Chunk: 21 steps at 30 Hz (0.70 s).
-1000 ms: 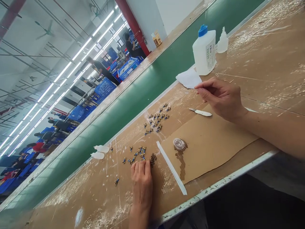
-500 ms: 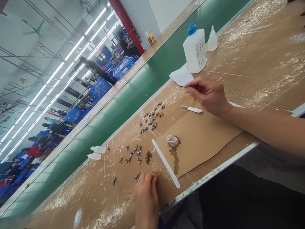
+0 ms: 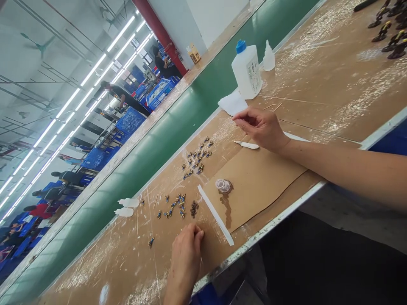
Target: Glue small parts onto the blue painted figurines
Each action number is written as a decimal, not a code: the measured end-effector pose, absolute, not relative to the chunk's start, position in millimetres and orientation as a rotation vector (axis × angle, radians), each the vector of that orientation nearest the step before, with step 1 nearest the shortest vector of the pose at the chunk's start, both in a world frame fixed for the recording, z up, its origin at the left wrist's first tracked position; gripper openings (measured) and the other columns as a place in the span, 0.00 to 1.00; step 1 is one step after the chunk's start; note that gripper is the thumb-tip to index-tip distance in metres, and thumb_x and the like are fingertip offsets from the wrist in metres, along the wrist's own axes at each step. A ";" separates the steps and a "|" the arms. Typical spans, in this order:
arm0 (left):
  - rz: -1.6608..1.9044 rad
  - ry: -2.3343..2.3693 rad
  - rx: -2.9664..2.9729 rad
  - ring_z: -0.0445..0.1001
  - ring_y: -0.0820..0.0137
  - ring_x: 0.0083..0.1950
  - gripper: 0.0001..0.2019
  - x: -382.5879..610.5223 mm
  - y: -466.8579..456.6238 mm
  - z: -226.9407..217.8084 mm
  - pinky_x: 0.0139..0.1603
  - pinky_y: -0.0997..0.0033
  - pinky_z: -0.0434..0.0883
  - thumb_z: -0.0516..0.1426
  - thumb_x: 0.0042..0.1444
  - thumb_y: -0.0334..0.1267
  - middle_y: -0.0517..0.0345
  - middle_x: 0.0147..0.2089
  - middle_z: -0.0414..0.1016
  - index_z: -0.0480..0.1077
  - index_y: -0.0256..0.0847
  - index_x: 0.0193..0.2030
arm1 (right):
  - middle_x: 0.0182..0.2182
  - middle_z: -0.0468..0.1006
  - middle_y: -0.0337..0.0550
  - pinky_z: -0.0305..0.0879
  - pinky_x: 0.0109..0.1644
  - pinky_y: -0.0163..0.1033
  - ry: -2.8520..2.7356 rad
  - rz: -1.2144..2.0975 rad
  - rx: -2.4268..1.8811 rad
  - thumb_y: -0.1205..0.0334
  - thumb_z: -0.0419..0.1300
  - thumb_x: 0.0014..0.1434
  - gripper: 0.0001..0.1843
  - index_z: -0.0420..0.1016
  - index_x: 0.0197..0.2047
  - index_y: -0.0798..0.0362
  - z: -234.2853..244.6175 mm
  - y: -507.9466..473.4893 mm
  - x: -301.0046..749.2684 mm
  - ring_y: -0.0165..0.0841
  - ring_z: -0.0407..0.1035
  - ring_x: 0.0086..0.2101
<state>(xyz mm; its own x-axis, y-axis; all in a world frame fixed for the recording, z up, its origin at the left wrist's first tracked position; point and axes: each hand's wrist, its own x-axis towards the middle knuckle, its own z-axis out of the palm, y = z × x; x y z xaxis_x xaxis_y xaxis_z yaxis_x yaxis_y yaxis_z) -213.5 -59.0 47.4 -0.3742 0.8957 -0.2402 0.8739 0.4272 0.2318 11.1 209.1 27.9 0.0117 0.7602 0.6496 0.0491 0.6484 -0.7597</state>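
Note:
My left hand [image 3: 186, 254] rests on the brown taped table [image 3: 333, 84] near its front edge, fingers curled together; what they hold is hidden. Just beyond it lie a small group of blue-and-gold pieces [image 3: 173, 207], a dark brown clump [image 3: 193, 208] and one stray piece [image 3: 150, 242]. My right hand [image 3: 262, 127] hovers above the far side of a cardboard sheet [image 3: 263, 178], thumb and forefinger pinched; nothing shows between them. A white-handled knife [image 3: 246, 145] lies right beside it. A second cluster of blue-and-gold pieces [image 3: 197, 159] sits to its left.
A glue-smeared cap [image 3: 223, 185] and a white strip [image 3: 216, 214] lie by the cardboard. A big white bottle [image 3: 246, 72], a dropper bottle [image 3: 269, 57] and a white cloth [image 3: 232, 103] stand behind. Two small bottles [image 3: 127, 207] border the green conveyor [image 3: 190, 123]. Dark figurines [image 3: 388, 34] lie top right. People work far off.
My left hand drew back from the pieces toward the table's front edge and curled shut; the stray piece by its fingertips no longer shows. My right hand stayed pinched by the knife.

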 end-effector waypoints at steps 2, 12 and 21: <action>0.102 2.352 1.496 0.68 0.67 0.32 0.09 -215.9 -57.3 49.2 0.34 0.69 0.57 0.50 0.57 0.36 0.59 0.28 0.71 0.64 0.41 0.25 | 0.26 0.70 0.37 0.60 0.26 0.34 -1.467 0.634 -0.708 0.60 0.59 0.55 0.05 0.75 0.33 0.51 27.7 209.7 10.9 0.26 0.59 0.23; 0.285 2.336 1.433 0.68 0.68 0.29 0.09 -228.5 -62.1 52.0 0.32 0.71 0.59 0.54 0.54 0.38 0.60 0.25 0.71 0.69 0.41 0.24 | 0.25 0.70 0.36 0.59 0.26 0.34 -1.479 0.584 -0.713 0.63 0.60 0.54 0.03 0.75 0.32 0.49 27.6 209.6 10.6 0.26 0.59 0.22; 0.764 2.298 1.431 0.73 0.66 0.41 0.11 -228.9 -85.0 25.5 0.44 0.68 0.67 0.55 0.54 0.45 0.55 0.37 0.75 0.74 0.42 0.34 | 0.24 0.70 0.37 0.58 0.26 0.35 -1.487 0.605 -0.726 0.62 0.59 0.55 0.04 0.75 0.33 0.51 28.0 207.8 11.1 0.25 0.58 0.22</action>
